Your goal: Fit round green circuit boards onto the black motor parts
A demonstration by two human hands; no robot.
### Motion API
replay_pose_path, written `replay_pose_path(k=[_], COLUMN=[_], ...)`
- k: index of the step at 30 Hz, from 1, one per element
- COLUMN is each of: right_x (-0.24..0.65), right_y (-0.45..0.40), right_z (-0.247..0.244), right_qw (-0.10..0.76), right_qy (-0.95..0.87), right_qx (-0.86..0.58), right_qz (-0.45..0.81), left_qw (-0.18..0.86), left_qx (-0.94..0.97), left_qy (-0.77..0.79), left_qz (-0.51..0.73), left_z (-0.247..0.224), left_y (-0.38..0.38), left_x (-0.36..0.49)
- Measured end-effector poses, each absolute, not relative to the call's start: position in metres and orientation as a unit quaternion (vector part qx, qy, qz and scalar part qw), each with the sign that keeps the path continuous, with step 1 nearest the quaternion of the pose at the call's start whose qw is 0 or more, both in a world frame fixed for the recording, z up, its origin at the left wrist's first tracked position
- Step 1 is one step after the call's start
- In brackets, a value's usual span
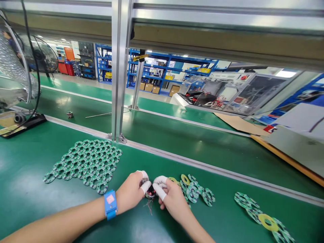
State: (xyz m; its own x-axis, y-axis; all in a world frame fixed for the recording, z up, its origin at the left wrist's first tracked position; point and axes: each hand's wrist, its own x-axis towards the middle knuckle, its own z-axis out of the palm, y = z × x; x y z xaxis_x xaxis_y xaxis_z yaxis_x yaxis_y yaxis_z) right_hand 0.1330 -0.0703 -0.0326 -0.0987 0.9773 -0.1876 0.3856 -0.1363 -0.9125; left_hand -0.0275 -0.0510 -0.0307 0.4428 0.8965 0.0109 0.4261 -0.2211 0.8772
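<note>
A small round dark part (150, 192) with thin wires hanging below it sits between my two hands, low in the middle of the view. My left hand (134, 189), with white finger covers and a blue wrist strap, is closed at its left side, thumb and fingers pinching its edge. My right hand (170, 195), also in white finger covers, has its fingers pressed together against the part's right side. Green ring-shaped boards (93, 160) lie in a close-set group to the left. More green rings (193, 192) and a yellow ring (185, 179) lie beside my right hand.
Further green rings and a yellow ring (268, 222) are at the lower right. A metal post (117, 74) rises from a rail (177, 157) behind the hands. A small part (70, 114) and a thin rod lie beyond the rail. A black-based device stands far left.
</note>
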Motion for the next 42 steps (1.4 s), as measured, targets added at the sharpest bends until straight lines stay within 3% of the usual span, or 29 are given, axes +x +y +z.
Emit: replay_pose_path(k=[6, 15, 20, 26, 31, 35, 42], right_x=[0.128, 0.125, 0.122, 0.149, 0.178, 0.173, 0.172], right_y=[-0.077, -0.079, -0.081, -0.075, -0.077, -0.084, -0.082], right_z=[-0.026, -0.022, -0.027, -0.011, 0.007, 0.008, 0.002], right_qw=[0.299, 0.280, 0.287, 0.282, 0.144, 0.039, 0.003], right_qy=[-0.623, -0.681, -0.673, -0.624, -0.758, -0.780, -0.792], right_qx=[-0.607, -0.607, -0.613, -0.614, -0.604, -0.606, -0.596], right_qz=[0.392, 0.298, 0.299, 0.393, 0.201, 0.152, 0.134], left_qw=[0.319, 0.273, 0.266, 0.294, 0.306, 0.241, 0.186], left_qx=[0.777, 0.792, 0.790, 0.790, 0.784, 0.828, 0.860], left_qy=[0.477, 0.491, 0.489, 0.459, 0.468, 0.465, 0.451], left_qz=[0.260, 0.238, 0.257, 0.281, 0.271, 0.199, 0.150], left_z=[-0.028, -0.031, -0.033, -0.025, -0.011, -0.012, -0.020], left_y=[-0.055, -0.056, -0.055, -0.053, -0.054, -0.060, -0.059], left_x=[-0.024, -0.020, -0.019, -0.025, -0.030, -0.027, -0.026])
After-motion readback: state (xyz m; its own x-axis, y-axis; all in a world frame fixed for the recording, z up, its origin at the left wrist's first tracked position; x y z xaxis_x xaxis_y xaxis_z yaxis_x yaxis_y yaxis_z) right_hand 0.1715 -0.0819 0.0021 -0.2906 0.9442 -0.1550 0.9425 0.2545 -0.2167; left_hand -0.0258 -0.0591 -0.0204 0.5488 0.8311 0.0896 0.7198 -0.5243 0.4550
